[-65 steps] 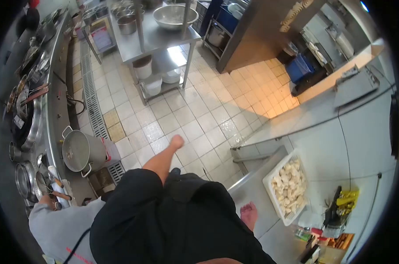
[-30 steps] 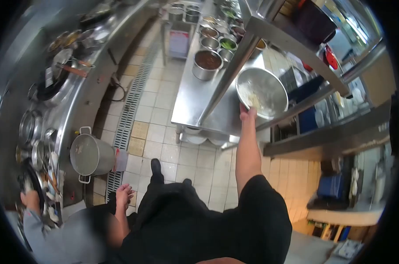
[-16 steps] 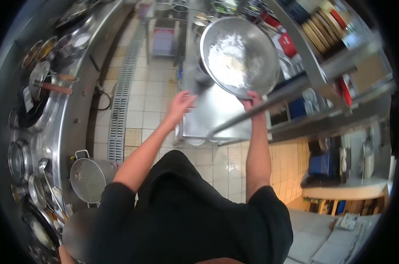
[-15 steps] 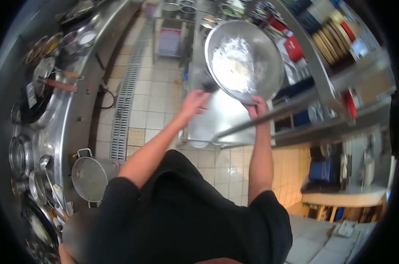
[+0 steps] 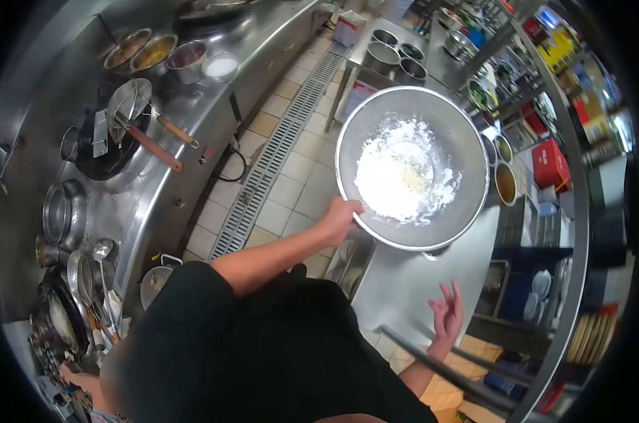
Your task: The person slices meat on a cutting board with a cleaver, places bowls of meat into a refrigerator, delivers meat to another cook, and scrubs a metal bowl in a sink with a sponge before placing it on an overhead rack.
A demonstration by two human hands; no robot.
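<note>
A large metal mixing bowl is tilted toward me, with white powder and a small pale yellowish patch inside. My left hand grips its rim at the lower left, fingers closed around the edge. Apart from the bowl, below and to its right, my right hand is open with fingers spread, holding nothing. That hand is over the near right side of the steel worktable. Whether the bowl's base touches the table is hidden.
On the left, a steel cooking counter carries strainers, a ladle and bowls. A metal shelf post rises on the right. Pots stand beyond the bowl. A floor drain grate runs along the aisle. Another person's hand shows at lower left.
The left hand has taken hold of the bowl's rim. The right hand has let go and moved down and right. My view has turned, and the bowl appears lower and nearer.
</note>
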